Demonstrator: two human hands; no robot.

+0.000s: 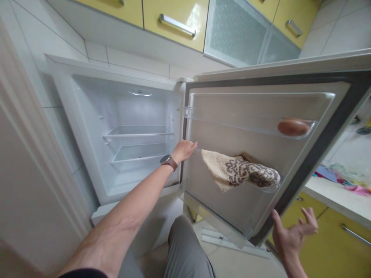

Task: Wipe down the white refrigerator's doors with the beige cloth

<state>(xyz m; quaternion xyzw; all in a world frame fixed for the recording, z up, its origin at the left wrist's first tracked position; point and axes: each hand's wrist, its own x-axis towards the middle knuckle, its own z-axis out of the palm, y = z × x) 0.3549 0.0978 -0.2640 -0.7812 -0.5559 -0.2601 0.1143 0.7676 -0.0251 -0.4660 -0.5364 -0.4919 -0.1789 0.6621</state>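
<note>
My left hand (pixel 184 150), with a watch (pixel 169 161) on its wrist, reaches to the hinge side of the open fridge door (pixel 226 216). Its fingers are closed at the left end of the clear middle door shelf (pixel 271 189). Draped over that shelf is a cream cloth (pixel 223 166) with a grey-brown pattern, bunched up toward the right and hanging down at the left. My right hand (pixel 294 233) is open, fingers spread, beside the lower free edge of the door. It holds nothing. A brown oval thing (pixel 293 126) sits at the right end of the upper clear door shelf (pixel 232 119).
Inside the lit fridge are glass shelves (pixel 142 131). Yellow cabinets (pixel 174 15) hang overhead. To the right, a counter (pixel 336 199) carries colourful bags or cloths (pixel 344 177). A white strip (pixel 234 243) lies on the floor below the door, close to my knee (pixel 185 247).
</note>
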